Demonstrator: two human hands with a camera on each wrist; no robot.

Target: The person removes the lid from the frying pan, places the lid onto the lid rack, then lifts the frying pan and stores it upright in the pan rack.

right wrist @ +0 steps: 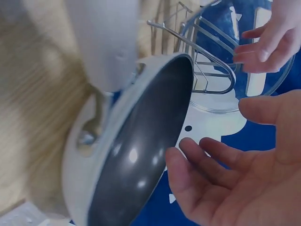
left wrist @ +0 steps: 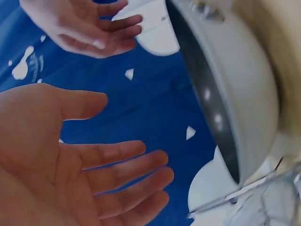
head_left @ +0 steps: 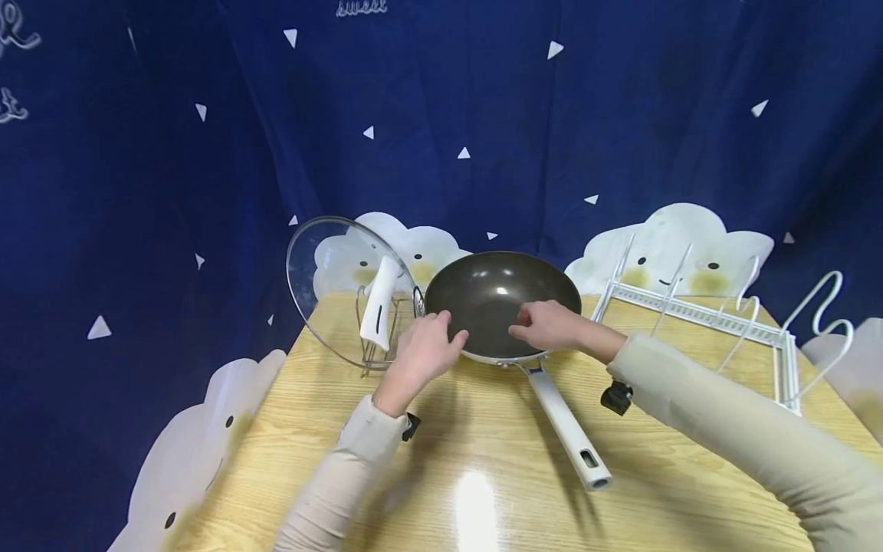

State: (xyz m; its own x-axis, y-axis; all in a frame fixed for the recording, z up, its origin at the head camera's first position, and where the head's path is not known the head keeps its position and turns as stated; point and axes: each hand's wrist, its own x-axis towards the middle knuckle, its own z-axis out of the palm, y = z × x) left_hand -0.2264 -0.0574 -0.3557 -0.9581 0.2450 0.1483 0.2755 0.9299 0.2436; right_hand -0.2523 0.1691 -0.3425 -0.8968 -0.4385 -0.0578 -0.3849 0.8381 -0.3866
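A dark-lined frying pan [head_left: 483, 287] with a pale outside sits on the table, its white handle [head_left: 569, 429] pointing toward me and slightly right. Over the pan's left rim hovers my left hand [head_left: 429, 346], fingers relaxed and holding nothing. My right hand [head_left: 549, 325] is above the pan's right side, loosely bent and holding nothing. In the left wrist view the left palm [left wrist: 84, 165] shows bare, with the pan wall [left wrist: 244, 89] beyond the fingers. The right wrist view shows the right fingers [right wrist: 202, 183] beside the pan's rim.
Left of the pan, a glass lid [head_left: 324, 345] with a white handle [head_left: 382, 303] stands tilted in a wire rack [head_left: 369, 359]. A white metal rack [head_left: 697, 308] with upright prongs lies at the right. Behind the wooden table [head_left: 441, 475] hangs a blue curtain [head_left: 441, 100].
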